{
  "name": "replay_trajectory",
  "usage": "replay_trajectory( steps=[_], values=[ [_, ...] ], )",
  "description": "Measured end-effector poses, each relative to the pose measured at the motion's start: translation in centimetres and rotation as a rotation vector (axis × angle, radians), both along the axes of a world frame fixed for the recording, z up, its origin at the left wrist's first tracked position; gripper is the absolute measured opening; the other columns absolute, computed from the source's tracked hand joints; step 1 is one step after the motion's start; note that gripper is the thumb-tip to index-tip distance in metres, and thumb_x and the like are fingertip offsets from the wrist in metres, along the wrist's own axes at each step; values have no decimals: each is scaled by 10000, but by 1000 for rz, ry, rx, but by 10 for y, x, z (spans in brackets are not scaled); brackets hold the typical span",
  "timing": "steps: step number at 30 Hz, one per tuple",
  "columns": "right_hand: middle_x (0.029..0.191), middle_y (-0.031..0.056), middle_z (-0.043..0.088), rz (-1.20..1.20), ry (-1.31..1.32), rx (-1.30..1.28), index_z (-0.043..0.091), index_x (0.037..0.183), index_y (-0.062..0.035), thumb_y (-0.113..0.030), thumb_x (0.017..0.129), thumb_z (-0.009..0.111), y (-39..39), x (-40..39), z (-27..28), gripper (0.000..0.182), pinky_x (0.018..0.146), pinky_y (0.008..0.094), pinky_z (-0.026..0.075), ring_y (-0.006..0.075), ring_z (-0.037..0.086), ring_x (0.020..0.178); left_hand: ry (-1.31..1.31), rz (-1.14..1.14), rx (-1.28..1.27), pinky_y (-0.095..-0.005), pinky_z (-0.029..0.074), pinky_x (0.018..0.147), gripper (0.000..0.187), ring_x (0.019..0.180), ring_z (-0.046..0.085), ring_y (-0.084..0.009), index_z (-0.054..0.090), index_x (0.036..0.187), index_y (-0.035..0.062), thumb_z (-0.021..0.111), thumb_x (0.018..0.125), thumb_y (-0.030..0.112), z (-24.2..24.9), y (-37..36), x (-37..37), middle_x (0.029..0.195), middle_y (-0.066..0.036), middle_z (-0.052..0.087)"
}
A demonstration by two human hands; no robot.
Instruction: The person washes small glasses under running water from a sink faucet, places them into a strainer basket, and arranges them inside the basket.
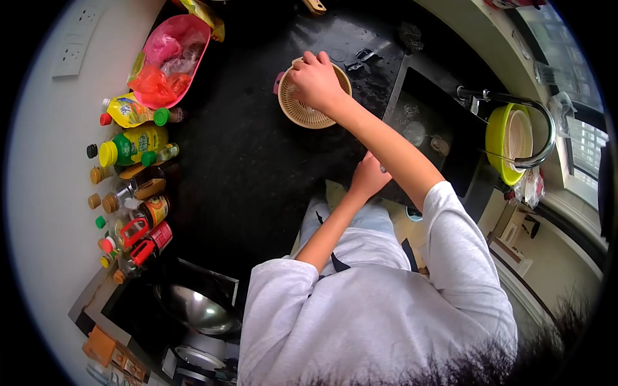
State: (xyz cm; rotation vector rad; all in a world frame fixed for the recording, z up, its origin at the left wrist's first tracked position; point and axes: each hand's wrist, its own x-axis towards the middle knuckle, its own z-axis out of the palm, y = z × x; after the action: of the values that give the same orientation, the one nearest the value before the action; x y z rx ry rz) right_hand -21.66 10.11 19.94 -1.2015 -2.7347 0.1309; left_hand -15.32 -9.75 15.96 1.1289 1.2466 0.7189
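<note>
Woven basket: round, tan, shallow, sitting on the black countertop just left of the sink. Right hand lies over its far rim, fingers curled down onto the edge and closed on it; the arm reaches across the counter from the white sleeve. A small pink object shows at the basket's left edge, partly hidden, not identifiable.

Left hand is low, at the counter's near edge beside the sink corner. It looks loosely closed; whether it holds anything I cannot tell, as the right forearm covers part of it.

Surroundings: pink bowl with red and clear plastic bags at the counter's far left. A row of bottles and jars runs along the white wall, yellow ones with green caps among them. Steel wok on the hob, lower left. Curved faucet over the sink; yellow-green basin on its right side.
</note>
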Motion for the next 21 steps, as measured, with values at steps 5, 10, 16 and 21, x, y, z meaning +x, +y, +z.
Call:
replay_trajectory(
  steps=[5, 10, 16, 21],
  values=[
    [1044, 29, 655, -43, 57, 16, 742, 953, -120, -249, 655, 829, -3, 13, 7, 336, 879, 393, 400, 234, 544, 1033, -204, 156, 189, -404, 523, 874, 325, 1039, 676, -323, 640, 1136, -12, 684, 901, 208, -26, 10, 18, 1037, -160, 726],
    [998, 0, 614, -208, 321, 0, 718, 1049, -134, -239, 741, 815, -32, 77, 64, 340, 867, 358, 421, 226, 543, 1012, -656, 157, -492, -275, 445, 475, 169, 572, 569, -100, 594, 1080, 41, 603, 961, 162, -6, 45, 13, 715, -24, 587],
    [828, 51, 697, -932, 836, -388, 704, 1079, -49, -105, 874, 709, -123, 241, 50, 212, 634, 254, 495, 107, 644, 717, -748, 65, -595, -204, 334, 422, 291, 543, 486, -48, 586, 1130, 114, 581, 1020, 383, 17, 95, 46, 738, 21, 503],
    [903, 31, 657, -1019, 1111, -510, 685, 1172, -7, -134, 888, 738, -158, 295, 12, 316, 686, 238, 510, 79, 642, 753, -602, -246, -622, -231, 315, 465, 504, 612, 465, -76, 581, 1094, 96, 424, 1034, 571, 22, 103, 113, 806, 8, 537]
  ],
)
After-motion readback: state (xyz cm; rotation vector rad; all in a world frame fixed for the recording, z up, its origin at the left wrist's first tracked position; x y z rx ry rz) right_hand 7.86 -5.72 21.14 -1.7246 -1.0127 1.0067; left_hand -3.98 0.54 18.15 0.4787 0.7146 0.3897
